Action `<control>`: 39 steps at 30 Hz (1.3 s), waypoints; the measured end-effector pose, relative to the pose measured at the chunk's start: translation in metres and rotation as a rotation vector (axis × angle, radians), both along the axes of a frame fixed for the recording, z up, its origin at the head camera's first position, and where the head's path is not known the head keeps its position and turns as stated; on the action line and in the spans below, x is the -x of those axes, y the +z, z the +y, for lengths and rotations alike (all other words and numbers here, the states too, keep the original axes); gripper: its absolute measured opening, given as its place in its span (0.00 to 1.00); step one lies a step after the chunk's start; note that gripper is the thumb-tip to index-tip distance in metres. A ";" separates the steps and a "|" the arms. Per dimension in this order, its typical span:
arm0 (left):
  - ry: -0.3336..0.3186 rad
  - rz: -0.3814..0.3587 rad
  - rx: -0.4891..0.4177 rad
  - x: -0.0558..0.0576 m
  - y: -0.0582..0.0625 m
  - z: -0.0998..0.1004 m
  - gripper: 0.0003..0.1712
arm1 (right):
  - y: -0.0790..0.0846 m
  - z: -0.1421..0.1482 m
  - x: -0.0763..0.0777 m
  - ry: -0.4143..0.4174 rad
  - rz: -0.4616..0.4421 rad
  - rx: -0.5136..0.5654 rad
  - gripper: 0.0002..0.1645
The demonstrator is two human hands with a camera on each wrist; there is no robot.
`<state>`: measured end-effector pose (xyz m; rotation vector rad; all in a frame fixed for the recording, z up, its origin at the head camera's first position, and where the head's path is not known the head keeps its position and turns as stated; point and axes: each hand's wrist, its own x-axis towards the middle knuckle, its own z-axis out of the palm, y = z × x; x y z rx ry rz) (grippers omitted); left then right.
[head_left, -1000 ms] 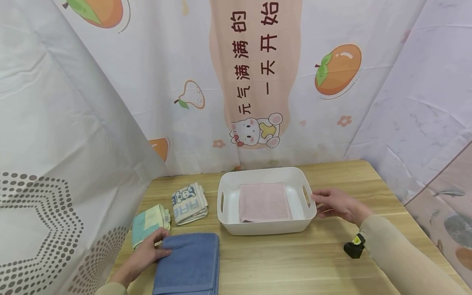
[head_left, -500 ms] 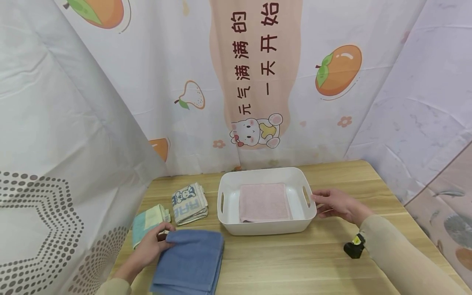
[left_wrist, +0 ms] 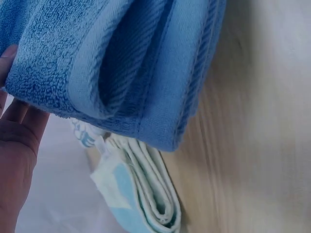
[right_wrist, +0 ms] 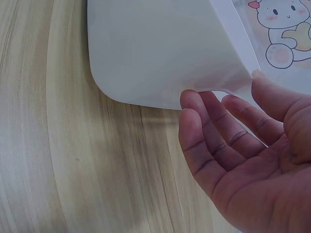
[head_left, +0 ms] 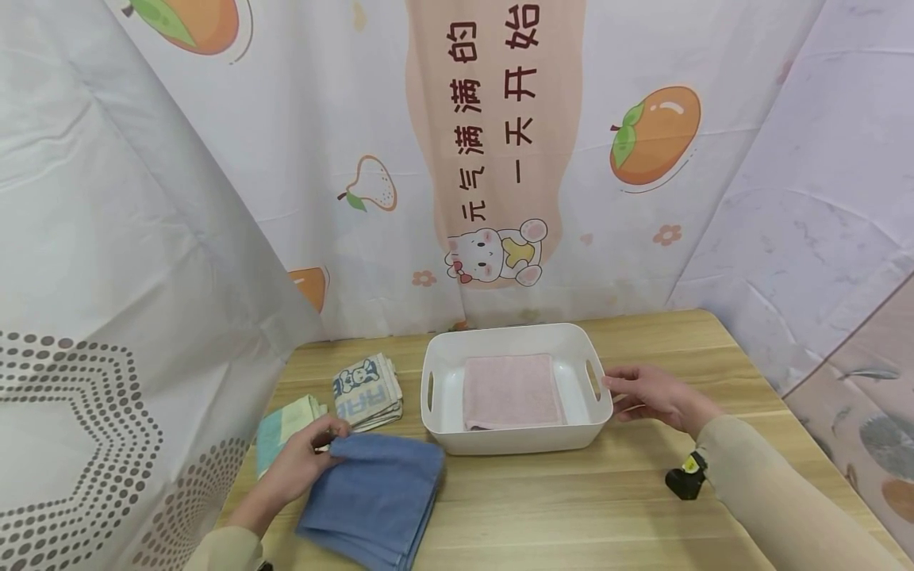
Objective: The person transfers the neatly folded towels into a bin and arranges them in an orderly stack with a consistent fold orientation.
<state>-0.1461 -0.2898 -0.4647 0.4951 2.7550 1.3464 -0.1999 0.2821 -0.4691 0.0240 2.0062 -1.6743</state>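
We see the folded blue towel (head_left: pixel 374 496) tilted over the near left part of the wooden surface (head_left: pixel 543 515), its far left corner pinched between the thumb and fingers of the left hand (head_left: pixel 300 460) — whether its near edge touches down, we cannot tell. Just beyond that hand lies a folded yellow-and-teal towel (head_left: pixel 280 428), and near it a cream towel (head_left: pixel 367 392) with a rabbit print. To the right stands a white basket (head_left: pixel 500 444) with a pink towel (head_left: pixel 510 392) flat inside. Our right hand (head_left: pixel 653 396) holds the basket's right end — thumb at the rim, fingers bent against the outer wall. Behind hangs a fruit-printed curtain (head_left: pixel 321 95).
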 end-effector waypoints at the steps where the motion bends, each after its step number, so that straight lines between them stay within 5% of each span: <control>1: -0.005 0.016 0.003 0.000 0.000 0.001 0.19 | 0.000 0.000 0.000 0.000 0.000 0.000 0.34; 18: -0.117 0.170 -0.065 0.005 0.009 0.020 0.24 | 0.000 -0.001 0.000 -0.007 0.004 -0.004 0.35; 39: -0.082 0.129 -0.147 0.009 0.025 0.043 0.18 | 0.000 -0.003 0.001 -0.013 0.089 -0.004 0.35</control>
